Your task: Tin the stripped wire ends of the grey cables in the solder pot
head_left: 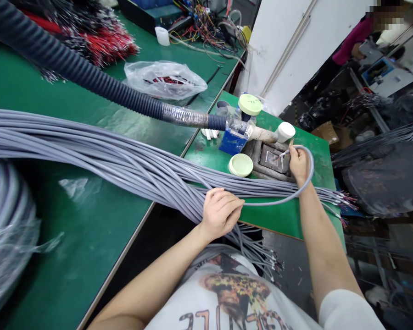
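A thick bundle of grey cables [99, 156] runs from the left across the green bench to the small green table [285, 215]. My left hand [220, 211] is closed around several cables at the bundle's near edge. One grey cable [304, 185] loops out from there to my right hand [298, 161], which pinches its stripped end over a square metal pot [273, 159] set in the small table. A dark corrugated hose [89, 75] ends just behind the pot.
White-lidded jars [249, 105], a loose lid [241, 164] and a blue box [232, 142] crowd the pot. A plastic bag [165, 80], red wire bundles [103, 43] and tangled wiring lie at the bench's back. Another person [354, 39] works at the far right.
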Available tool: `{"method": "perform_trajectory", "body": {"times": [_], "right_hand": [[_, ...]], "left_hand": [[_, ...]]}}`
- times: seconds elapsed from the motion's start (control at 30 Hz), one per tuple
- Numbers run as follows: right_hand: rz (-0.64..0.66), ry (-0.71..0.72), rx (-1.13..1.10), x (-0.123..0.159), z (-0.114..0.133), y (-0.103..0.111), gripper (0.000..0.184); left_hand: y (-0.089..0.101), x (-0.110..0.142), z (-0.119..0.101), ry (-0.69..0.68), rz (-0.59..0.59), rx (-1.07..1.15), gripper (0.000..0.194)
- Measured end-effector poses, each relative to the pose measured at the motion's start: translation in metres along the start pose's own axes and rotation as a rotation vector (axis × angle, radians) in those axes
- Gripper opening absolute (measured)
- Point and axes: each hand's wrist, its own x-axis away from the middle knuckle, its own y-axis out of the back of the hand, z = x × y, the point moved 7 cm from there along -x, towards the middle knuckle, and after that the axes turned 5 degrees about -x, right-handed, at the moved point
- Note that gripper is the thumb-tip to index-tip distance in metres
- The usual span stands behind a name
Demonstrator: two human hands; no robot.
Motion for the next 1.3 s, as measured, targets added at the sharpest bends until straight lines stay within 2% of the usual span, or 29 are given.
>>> {"method": "perform_trajectory", "body": {"times": [0.1,0.2,0.3,0.4,0.47,0.6,0.7,0.87,1.3], "right_hand": [[-0.076,0.017,0.015,0.008,0.026,0.019,0.029],[-0.121,0.138,-0.008,0.033,0.078,0.047,0.024],[-0.034,0.301,-0.099,0.075,0.131,0.061,0.022],[0.052,0.581,-0.133,0.126,0.171,0.063,0.036],[0.115,0.714,-0.065,0.155,0.183,0.056,0.042],[0.205,0.801,0.03,0.191,0.187,0.047,0.036],[0.218,0.817,0.032,0.203,0.187,0.049,0.033],[0.243,0.828,0.012,0.217,0.183,0.05,0.03],[0.267,0.747,-0.108,0.233,0.173,0.049,0.035]], "left_hand": [[0.0,0.0,0.002,0.009,0.003,-0.008,0.017],[0.0,0.0,0.003,0.022,-0.003,0.009,0.017],[0.0,-0.002,0.001,0.078,-0.011,0.119,0.016],[-0.01,-0.003,-0.004,0.268,0.046,0.422,0.018],[-0.025,0.0,-0.011,0.456,0.139,0.664,0.024],[-0.045,0.015,-0.021,0.769,0.22,0.98,0.036],[-0.051,0.028,-0.023,0.86,0.252,1.083,0.038],[-0.054,0.043,-0.023,0.886,0.273,1.194,0.036],[-0.056,0.049,-0.025,0.921,0.3,1.188,0.041]]}}
